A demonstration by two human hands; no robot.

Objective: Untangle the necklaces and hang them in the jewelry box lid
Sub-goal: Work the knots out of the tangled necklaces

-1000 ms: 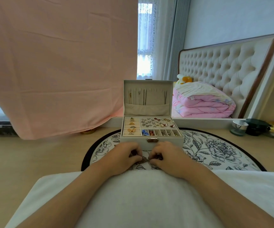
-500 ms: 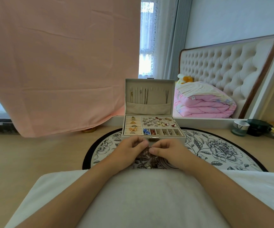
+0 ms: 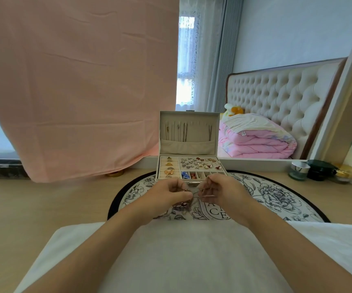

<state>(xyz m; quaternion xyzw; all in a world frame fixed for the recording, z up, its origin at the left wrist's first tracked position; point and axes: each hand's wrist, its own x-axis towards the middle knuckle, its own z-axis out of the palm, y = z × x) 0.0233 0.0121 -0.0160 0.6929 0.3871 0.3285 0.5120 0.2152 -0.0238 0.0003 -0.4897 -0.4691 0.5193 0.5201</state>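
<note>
Left hand point(image 3: 166, 196): fingers curled, thumb and fingertips pinching the necklace tangle point(image 3: 184, 204) at its left side. Right hand point(image 3: 219, 192): fingers curled too, pinching a thin strand on the tangle's right side. The hands are near each other with a small gap, and the tangle spans it. A beaded clump hangs below the left fingertips. The chain is blurred, so I can't tell the strand count.

Both hands are over the round floral mat point(image 3: 276, 197), which lies on the wooden surface point(image 3: 33, 208).

Jewelry box point(image 3: 221, 168) sits at 12 o'clock from the hands, just beyond them on the mat, and it is open. Its lid point(image 3: 194, 117) stands upright. Hung chains point(image 3: 184, 132) run in a row inside the lid, above a fabric pocket. In the tray: rings in the left compartment, earrings in the big rear-right one, and blue and red pieces in the left front slots.

Further out:
- 6 o'clock: white fabric point(image 3: 192, 261) under the forearms.
- 10 o'clock: pink cloth point(image 3: 75, 81) hanging down to the surface.
- 3 o'clock: three jars point(image 3: 320, 170) in a row on the surface.
- 1–2 o'clock: bed with folded pink quilt point(image 3: 255, 142) and tufted headboard point(image 3: 287, 89).
</note>
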